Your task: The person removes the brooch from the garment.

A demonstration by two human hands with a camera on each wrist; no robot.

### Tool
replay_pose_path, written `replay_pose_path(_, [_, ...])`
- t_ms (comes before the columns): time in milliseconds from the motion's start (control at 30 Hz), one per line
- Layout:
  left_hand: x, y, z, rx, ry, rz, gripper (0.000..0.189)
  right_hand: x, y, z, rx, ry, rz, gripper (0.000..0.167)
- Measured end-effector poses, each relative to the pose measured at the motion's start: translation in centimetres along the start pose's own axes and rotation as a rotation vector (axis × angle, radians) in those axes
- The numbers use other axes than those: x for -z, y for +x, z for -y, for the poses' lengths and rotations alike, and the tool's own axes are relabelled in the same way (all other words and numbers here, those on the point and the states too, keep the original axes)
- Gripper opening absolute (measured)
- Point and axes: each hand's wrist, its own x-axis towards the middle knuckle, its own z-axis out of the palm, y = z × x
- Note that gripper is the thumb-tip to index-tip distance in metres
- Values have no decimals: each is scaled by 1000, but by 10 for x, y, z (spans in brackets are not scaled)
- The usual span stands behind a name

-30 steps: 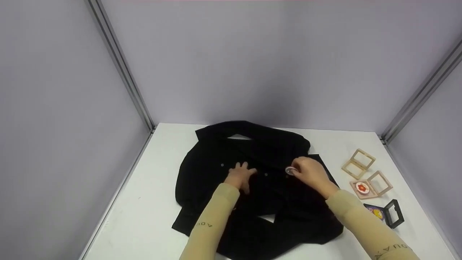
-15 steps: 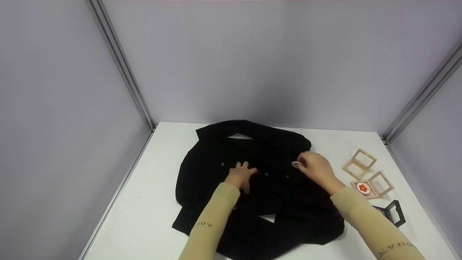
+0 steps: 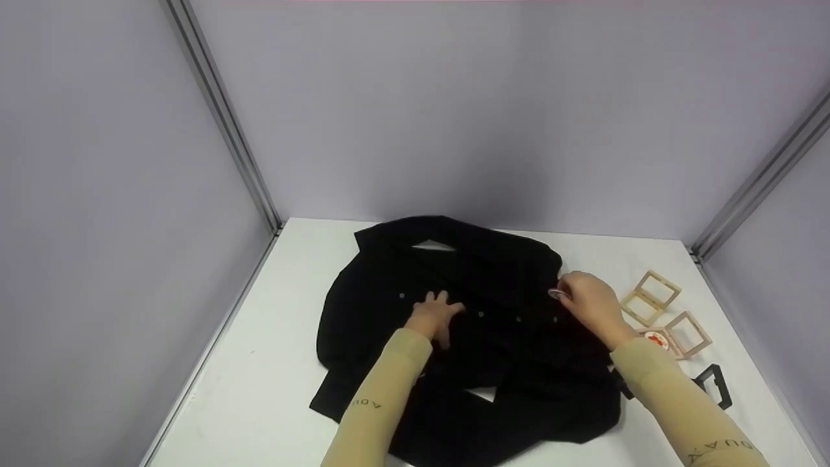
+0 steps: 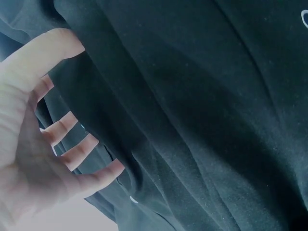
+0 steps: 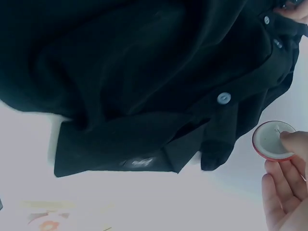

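Note:
A black buttoned shirt [image 3: 363,318] lies spread over the white table. My left hand [image 3: 433,319] rests on its middle, fingers spread and thumb apart; the left wrist view shows the fingertips on the dark cloth [image 4: 168,115]. Over the shirt's right part, my right hand [image 3: 591,305] pinches a round pin badge [image 3: 555,294] between thumb and fingers. Seen in the right wrist view, the badge [image 5: 269,139] has its white back and pin showing, with a red rim. A shirt button [image 5: 224,98] and the collar [image 5: 106,149] with a small label are near it.
At the right stand several hinged frame cases: a light yellow one [image 3: 652,301], a pink one [image 3: 679,352] with a red-flower badge [image 3: 657,338], and a black one [image 3: 725,389] partly behind the right sleeve [image 3: 674,402]. Grey panels [image 3: 415,117] wall in the table.
My right hand has moved right across the shirt with the badge, uncovering more buttons, and its sleeve now covers part of the cases. My left hand has stayed in place.

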Motion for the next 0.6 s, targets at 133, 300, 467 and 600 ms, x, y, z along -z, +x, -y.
replay_pose_path(133, [0, -1, -1, 8, -12, 1, 88, 4, -3, -12, -33, -8, 5, 8])
replay_pose_path(300, [1, -2, -1, 7, 6, -7, 87, 11, -9, -25, -85, -36, 21, 5])
replay_pose_path(467, [2, -2, 0, -4, 16, -18, 85, 18, -17, -39, -131, -30, 27, 14])
replay_pose_path(600, [0, 0, -1, 1, 18, -14, 85, 22, -23, -54, -172, -17, 24, 18])
